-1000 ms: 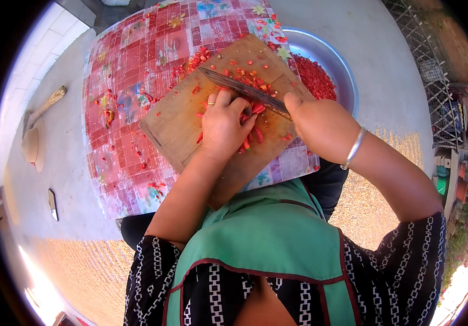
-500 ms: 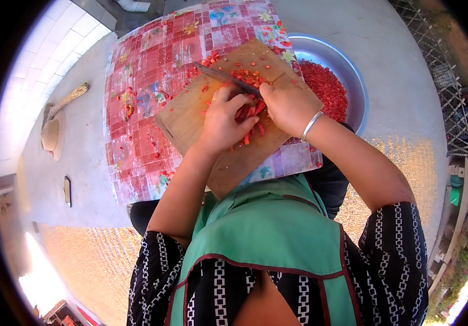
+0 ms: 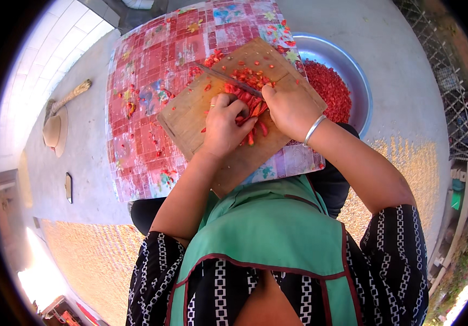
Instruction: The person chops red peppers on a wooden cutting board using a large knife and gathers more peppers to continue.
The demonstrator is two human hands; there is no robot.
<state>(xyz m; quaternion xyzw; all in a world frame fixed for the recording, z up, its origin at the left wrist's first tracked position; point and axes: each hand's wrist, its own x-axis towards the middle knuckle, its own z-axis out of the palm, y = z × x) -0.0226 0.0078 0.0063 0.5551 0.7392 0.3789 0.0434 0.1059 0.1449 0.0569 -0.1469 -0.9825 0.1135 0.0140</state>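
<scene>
A wooden cutting board (image 3: 190,117) lies at a slant on the table in front of me. My right hand (image 3: 292,111), with a silver bangle at the wrist, is closed round the handle of a knife (image 3: 225,79). The blade points to the far left across the board. My left hand (image 3: 225,122) is closed with curled fingers over a bunch of red chili peppers (image 3: 256,113), just on the near side of the blade. Cut red pieces (image 3: 250,75) lie on the board beyond the knife. The handle is mostly hidden by my right hand.
The table has a red checked cover (image 3: 152,70) strewn with red bits. At its right, on the concrete floor, stands a metal basin (image 3: 360,81) holding chopped chili (image 3: 329,89). A hat (image 3: 54,132), a broom (image 3: 73,96) and a phone-like object (image 3: 69,187) lie at left. Grain (image 3: 92,255) is spread behind.
The view has shifted slightly. My left hand sits a little farther back from the blade, and more of the red peppers show between it and the knife.
</scene>
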